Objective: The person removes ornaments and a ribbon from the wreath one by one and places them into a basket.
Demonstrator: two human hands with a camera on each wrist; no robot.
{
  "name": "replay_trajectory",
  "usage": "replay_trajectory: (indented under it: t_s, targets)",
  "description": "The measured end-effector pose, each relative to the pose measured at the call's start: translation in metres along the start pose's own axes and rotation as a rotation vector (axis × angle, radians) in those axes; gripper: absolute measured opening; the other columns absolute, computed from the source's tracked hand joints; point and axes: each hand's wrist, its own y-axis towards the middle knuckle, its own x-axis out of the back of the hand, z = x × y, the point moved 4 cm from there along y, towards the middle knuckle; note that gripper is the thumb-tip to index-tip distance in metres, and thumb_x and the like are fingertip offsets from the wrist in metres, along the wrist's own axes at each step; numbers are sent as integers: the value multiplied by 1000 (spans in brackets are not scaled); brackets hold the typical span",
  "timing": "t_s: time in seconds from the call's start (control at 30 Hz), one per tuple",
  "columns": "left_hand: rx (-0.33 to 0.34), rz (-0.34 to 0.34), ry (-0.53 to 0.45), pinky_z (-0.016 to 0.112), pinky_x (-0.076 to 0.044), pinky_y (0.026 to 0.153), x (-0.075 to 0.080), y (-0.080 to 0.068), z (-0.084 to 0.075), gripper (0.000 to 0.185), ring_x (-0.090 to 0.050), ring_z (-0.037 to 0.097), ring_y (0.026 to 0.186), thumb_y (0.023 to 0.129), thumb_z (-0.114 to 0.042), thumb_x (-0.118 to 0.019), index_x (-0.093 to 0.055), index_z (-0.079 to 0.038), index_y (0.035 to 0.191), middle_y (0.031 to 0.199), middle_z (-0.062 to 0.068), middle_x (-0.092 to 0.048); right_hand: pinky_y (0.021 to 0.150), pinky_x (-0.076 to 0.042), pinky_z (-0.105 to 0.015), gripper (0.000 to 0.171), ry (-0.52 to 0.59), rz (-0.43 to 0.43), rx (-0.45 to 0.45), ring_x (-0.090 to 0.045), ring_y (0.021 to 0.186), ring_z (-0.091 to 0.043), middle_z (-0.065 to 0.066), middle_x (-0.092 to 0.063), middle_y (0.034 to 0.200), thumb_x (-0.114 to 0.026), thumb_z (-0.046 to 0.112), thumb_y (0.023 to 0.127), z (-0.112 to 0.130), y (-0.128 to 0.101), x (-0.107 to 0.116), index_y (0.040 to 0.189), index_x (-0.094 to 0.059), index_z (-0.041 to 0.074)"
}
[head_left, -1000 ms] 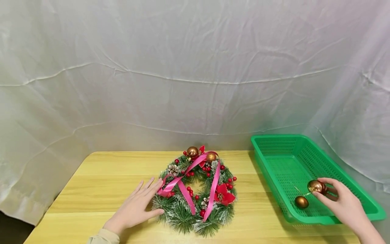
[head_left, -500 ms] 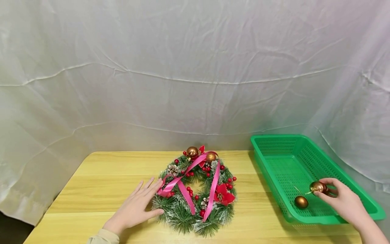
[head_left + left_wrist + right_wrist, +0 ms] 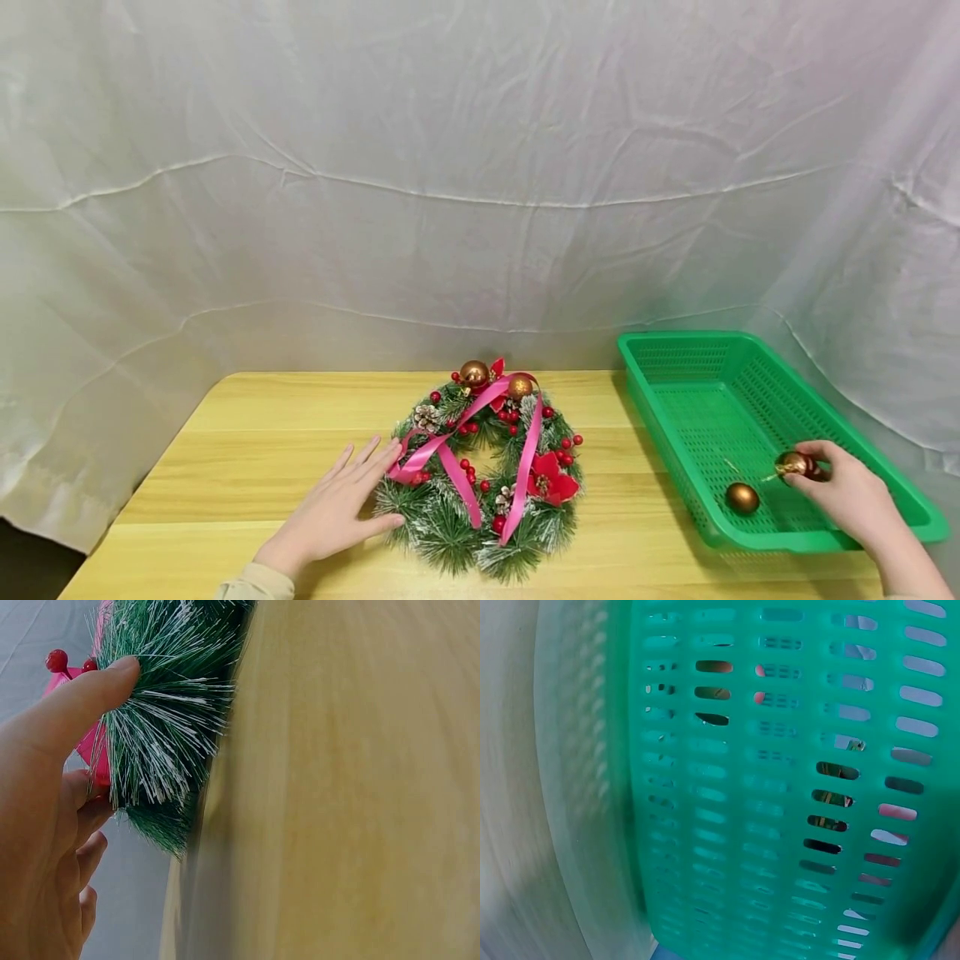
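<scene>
On the table [image 3: 247,433], right hand [image 3: 851,500] pinches a bauble [image 3: 793,464]; flat left hand [image 3: 333,512] touches wreath [image 3: 487,467].

**Ornament going down into the basket**

Your right hand [image 3: 843,492] is lowering the gold bauble [image 3: 793,464] it pinches, sinking deeper inside the green basket [image 3: 892,467] and drifting toward its right wall, away from the loose bauble [image 3: 742,497].
</scene>
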Motion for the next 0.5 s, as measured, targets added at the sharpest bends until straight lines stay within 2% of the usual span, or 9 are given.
replay_trajectory:
  t_s: [0.1, 0.23, 0.37, 0.5]
  targets:
    - [3, 2, -1, 40, 0, 117, 0, 0, 0, 91, -19, 27, 142, 83, -67, -54, -26, -15, 152, 155, 2, -26, 67, -45, -60, 52, -6, 11, -3, -54, 96, -55, -38, -54, 113, -67, 23, 88, -2, 0, 1, 123, -47, -11]
    - [3, 0, 0, 40, 0, 117, -1, 0, 1, 91, -20, 27, 142, 83, -68, -54, -26, -15, 152, 155, 1, -25, 71, -44, -63, 57, -2, 36, -19, -50, 105, -57, -41, -42, 127, -63, 25, 91, -5, 1, 0, 129, -41, -12]
    - [-4, -6, 4, 38, 2, 117, -2, 0, 2, 91, -22, 28, 141, 83, -68, -54, -26, -15, 152, 155, 1, -26, 71, -42, -64, 58, 8, -2, -18, -51, 105, -56, -40, -43, 127, -61, 30, 93, -5, 0, 0, 130, -42, -10]
    - [-9, -11, 6, 35, 5, 117, -3, 0, 2, 90, -22, 29, 141, 84, -67, -54, -26, -14, 152, 155, 2, -26, 71, -43, -63, 54, 46, -39, -12, -52, 104, -56, -40, -45, 127, -61, 27, 94, 5, -2, 0, 130, -43, -8]
